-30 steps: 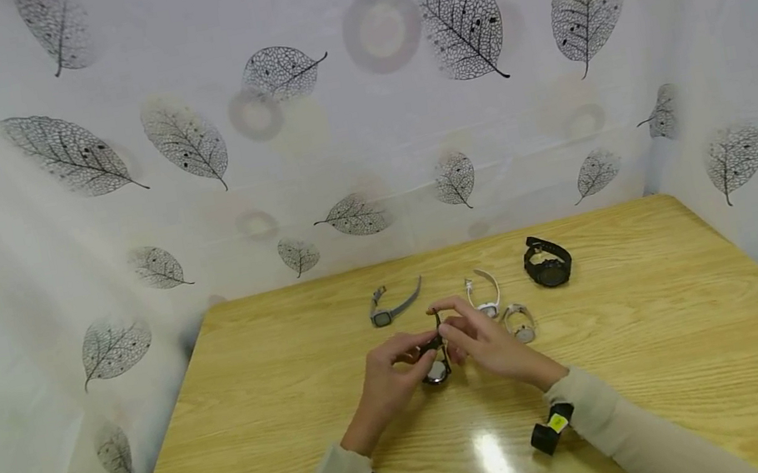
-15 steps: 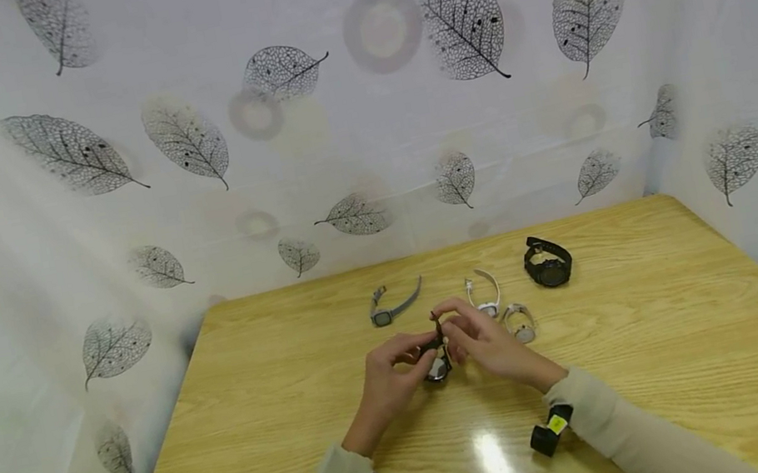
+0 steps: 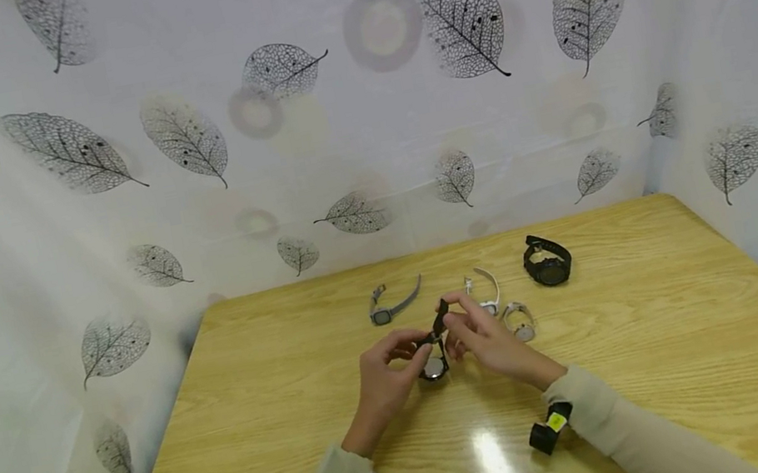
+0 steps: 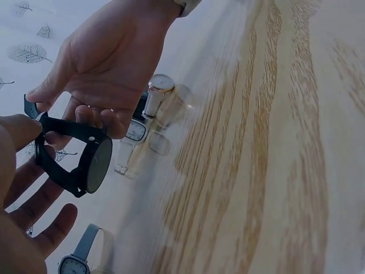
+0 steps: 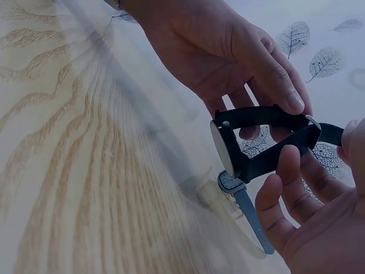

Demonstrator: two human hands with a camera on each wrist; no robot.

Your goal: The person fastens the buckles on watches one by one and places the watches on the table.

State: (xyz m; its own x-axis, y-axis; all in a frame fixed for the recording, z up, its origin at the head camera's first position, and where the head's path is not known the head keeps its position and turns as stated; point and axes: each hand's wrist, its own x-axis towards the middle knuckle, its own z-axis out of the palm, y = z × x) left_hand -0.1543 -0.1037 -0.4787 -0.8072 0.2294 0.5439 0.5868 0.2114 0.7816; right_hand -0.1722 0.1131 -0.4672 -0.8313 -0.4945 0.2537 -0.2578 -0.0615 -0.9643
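Both hands hold a black-strapped wristwatch with a round face [image 3: 433,368] above the table's middle. My left hand [image 3: 387,377] pinches the strap near its metal buckle [image 5: 312,120], thumb on top. My right hand [image 3: 491,342] pinches the strap's free end [image 5: 331,134] between thumb and forefinger. In the right wrist view the strap forms a loop, and its tail sticks out beyond the buckle. The right hand's other fingers [image 5: 291,171] are loosely bent beside the loop. The dial faces away from the strap loop, toward the person.
On the wooden table [image 3: 268,425] lie a grey-blue strapped watch [image 3: 381,317], a white one [image 3: 489,307], a pale-banded round one [image 3: 523,332] and a chunky black one [image 3: 550,270]. A leaf-print curtain [image 3: 360,130] stands behind and at both sides.
The strap's free end has swung from nearly upright to tilted up and right, with the right fingers following it. My left hand and the watch have shifted slightly left.
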